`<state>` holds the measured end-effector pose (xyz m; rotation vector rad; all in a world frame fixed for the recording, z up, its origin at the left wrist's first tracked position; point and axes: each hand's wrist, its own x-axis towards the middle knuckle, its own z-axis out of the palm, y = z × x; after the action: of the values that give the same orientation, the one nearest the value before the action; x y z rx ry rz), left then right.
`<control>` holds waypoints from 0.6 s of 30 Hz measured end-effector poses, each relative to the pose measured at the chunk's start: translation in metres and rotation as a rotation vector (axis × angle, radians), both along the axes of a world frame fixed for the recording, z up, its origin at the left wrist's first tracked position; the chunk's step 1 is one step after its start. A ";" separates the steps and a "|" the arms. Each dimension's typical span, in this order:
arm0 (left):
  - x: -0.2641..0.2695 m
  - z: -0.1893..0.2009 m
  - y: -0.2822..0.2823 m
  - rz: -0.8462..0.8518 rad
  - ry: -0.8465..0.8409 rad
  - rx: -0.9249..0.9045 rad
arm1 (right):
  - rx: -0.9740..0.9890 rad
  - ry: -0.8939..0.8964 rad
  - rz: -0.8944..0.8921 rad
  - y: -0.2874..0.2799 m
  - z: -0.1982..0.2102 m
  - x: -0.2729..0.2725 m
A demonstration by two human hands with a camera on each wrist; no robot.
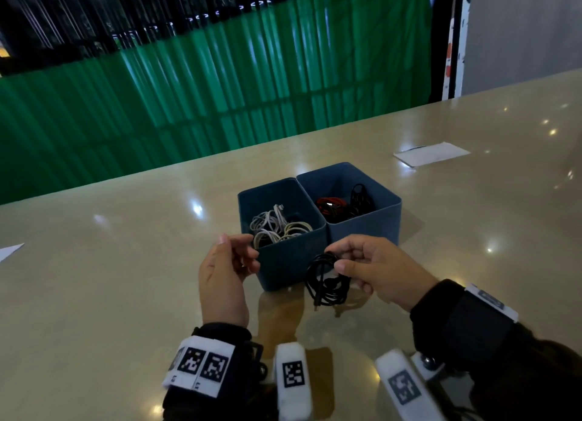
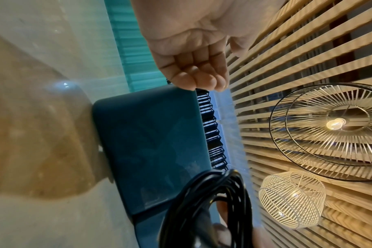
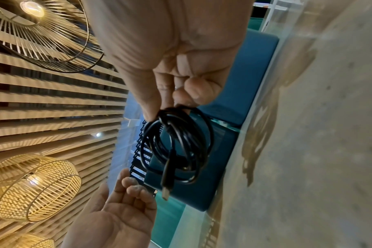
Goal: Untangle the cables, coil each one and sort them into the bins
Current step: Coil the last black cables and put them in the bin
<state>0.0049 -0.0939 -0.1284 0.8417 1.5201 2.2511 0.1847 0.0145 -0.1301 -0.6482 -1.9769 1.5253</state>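
My right hand (image 1: pixel 338 260) pinches a coiled black cable (image 1: pixel 327 282) between thumb and fingers, just in front of two dark blue bins. The coil (image 3: pixel 176 144) hangs below the fingers with a plug end dangling down. My left hand (image 1: pixel 234 254) hovers left of the coil with loosely curled fingers and holds nothing; the left wrist view shows its fingers (image 2: pixel 200 75) empty above the bin's side. The left bin (image 1: pixel 283 263) contains white and beige coiled cables (image 1: pixel 277 227). The right bin (image 1: pixel 368 228) holds red and black cables (image 1: pixel 343 205).
The bins stand side by side on a glossy beige table (image 1: pixel 126 294). A white paper (image 1: pixel 431 153) lies far right, another paper's corner (image 1: pixel 9 250) at the left edge. A green corrugated wall (image 1: pixel 189 106) runs behind the table.
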 end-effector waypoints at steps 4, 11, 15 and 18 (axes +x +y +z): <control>0.000 0.000 0.002 0.001 -0.054 -0.018 | -0.035 -0.020 -0.002 0.001 0.000 -0.001; -0.003 -0.001 0.001 0.022 -0.092 -0.009 | -0.042 -0.008 0.026 0.000 0.002 0.001; -0.003 0.000 0.002 0.008 -0.102 -0.011 | -0.047 -0.011 0.025 0.000 0.001 0.000; 0.000 0.000 0.002 0.005 -0.102 -0.016 | -0.046 -0.023 0.030 0.001 0.002 0.001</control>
<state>0.0046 -0.0922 -0.1279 0.7080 1.4944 2.2462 0.1859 0.0153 -0.1284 -0.6600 -1.9818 1.5924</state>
